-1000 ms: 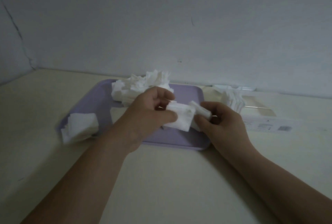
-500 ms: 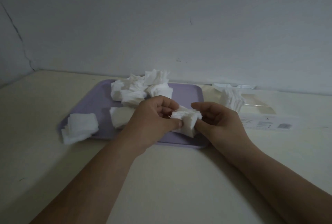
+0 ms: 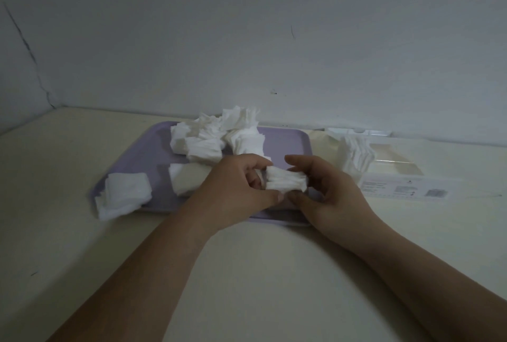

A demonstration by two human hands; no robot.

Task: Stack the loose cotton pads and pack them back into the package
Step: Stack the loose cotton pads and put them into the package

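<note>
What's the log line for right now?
step: stacking; left hand: holds pad stack; right hand: holds pad stack; loose pads: on tray; package: right of tray

Print on the package (image 3: 406, 190) is too small to read. The left hand (image 3: 233, 193) hides one end of the stack (image 3: 286, 181) and part of a pad (image 3: 186, 181).

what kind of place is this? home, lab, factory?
Likely a plain room at home or in an office, not a factory: a bare cream table against a cracked wall, a lilac tray of loose cotton pads, their package alongside. Left hand and right hand grip a pad stack.
</note>
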